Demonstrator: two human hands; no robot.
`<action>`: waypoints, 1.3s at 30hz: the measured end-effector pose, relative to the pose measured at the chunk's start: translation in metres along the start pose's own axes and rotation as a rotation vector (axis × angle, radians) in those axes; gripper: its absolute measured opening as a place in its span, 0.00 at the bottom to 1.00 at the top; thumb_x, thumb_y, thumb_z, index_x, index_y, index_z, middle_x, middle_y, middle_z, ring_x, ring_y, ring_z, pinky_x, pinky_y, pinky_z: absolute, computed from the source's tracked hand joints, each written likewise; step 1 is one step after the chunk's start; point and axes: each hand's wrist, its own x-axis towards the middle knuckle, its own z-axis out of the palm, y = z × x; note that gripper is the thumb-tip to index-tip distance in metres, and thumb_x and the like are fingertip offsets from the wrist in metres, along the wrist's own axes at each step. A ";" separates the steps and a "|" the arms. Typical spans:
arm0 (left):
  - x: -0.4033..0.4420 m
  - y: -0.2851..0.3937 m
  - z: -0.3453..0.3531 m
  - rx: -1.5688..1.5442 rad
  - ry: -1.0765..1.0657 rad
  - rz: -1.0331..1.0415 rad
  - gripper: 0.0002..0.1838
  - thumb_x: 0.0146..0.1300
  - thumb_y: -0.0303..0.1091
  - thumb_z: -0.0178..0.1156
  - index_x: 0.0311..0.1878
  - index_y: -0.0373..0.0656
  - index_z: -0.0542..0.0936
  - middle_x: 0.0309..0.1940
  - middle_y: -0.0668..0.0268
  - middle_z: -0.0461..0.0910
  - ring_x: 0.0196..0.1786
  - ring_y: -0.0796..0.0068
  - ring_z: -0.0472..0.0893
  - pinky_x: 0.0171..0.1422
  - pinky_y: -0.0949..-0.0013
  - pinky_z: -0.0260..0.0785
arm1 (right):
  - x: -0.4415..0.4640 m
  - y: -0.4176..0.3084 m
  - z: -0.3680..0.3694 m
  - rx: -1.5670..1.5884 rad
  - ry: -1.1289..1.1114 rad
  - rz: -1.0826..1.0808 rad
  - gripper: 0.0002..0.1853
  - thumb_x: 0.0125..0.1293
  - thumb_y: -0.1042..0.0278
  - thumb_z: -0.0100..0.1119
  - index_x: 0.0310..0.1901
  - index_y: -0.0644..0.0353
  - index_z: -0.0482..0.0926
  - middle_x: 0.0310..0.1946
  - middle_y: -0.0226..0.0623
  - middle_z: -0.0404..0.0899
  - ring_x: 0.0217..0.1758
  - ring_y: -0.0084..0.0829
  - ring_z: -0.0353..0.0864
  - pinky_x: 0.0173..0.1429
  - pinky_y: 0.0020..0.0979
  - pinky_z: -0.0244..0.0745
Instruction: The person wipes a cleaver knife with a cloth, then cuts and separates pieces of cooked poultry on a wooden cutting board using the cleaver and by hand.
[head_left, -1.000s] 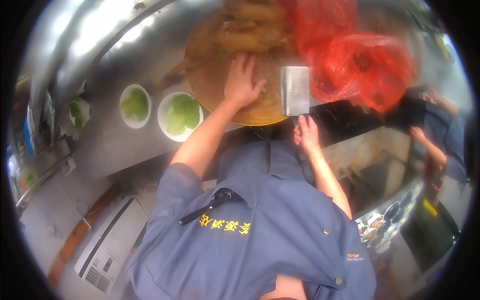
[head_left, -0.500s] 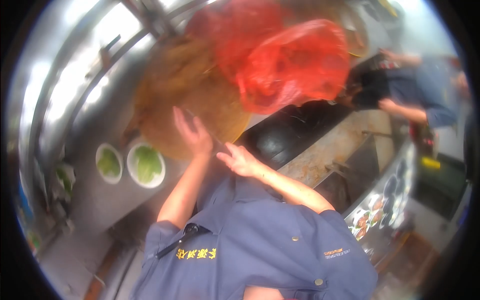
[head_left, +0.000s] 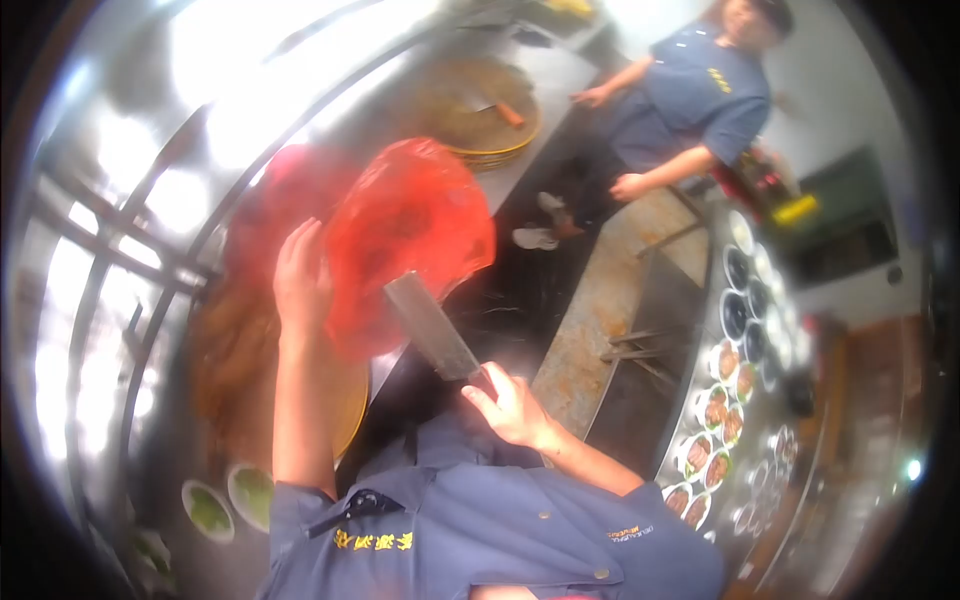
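Note:
My right hand (head_left: 512, 408) is wrapped around the handle of a cleaver (head_left: 435, 328), whose broad blade points up and left. The blade overlaps the lower edge of a red plastic bag (head_left: 415, 225) in view. My left hand (head_left: 302, 275) lies against the bag's left side, fingers stretched upward; blur hides whether it grips any of the plastic. More red plastic (head_left: 285, 200) shows behind that hand. Below them is a round chopping board (head_left: 350, 420) with a yellow rim, partly hidden by my left forearm. Blurred brown material (head_left: 228, 350) lies at its left.
A co-worker (head_left: 700, 100) stands ahead to the right. A second round board (head_left: 470, 105) bears an orange-handled tool (head_left: 508, 114). Plates of greens (head_left: 208, 510) sit at lower left. Several filled bowls (head_left: 718, 468) line a counter at right, beside a stained ledge (head_left: 585, 330).
My view has swung to the right. My right hand has moved away from my left, bringing the cleaver clearly into view. My left hand has reached from over the board to the red bag.

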 end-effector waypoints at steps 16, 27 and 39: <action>-0.158 -0.156 -0.194 0.567 -0.310 -0.469 0.12 0.66 0.26 0.58 0.51 0.40 0.83 0.55 0.50 0.85 0.59 0.42 0.83 0.62 0.46 0.76 | 0.020 -0.021 0.083 -0.275 -0.464 0.011 0.17 0.79 0.56 0.65 0.54 0.63 0.80 0.40 0.60 0.88 0.48 0.61 0.90 0.50 0.49 0.83; -0.122 -0.211 -0.170 0.644 -0.742 -0.205 0.11 0.68 0.31 0.61 0.44 0.45 0.92 0.46 0.53 0.91 0.51 0.49 0.90 0.54 0.49 0.83 | 0.034 -0.013 0.174 -0.481 -0.544 0.060 0.19 0.79 0.57 0.61 0.54 0.69 0.78 0.45 0.67 0.87 0.56 0.67 0.86 0.61 0.56 0.80; -0.181 -0.136 -0.188 0.036 -0.751 -0.840 0.39 0.55 0.41 0.82 0.70 0.36 0.81 0.50 0.55 0.91 0.52 0.62 0.89 0.61 0.62 0.80 | 0.066 0.045 0.185 -0.326 -0.481 -0.150 0.27 0.73 0.65 0.67 0.65 0.69 0.68 0.37 0.72 0.84 0.46 0.71 0.86 0.52 0.62 0.81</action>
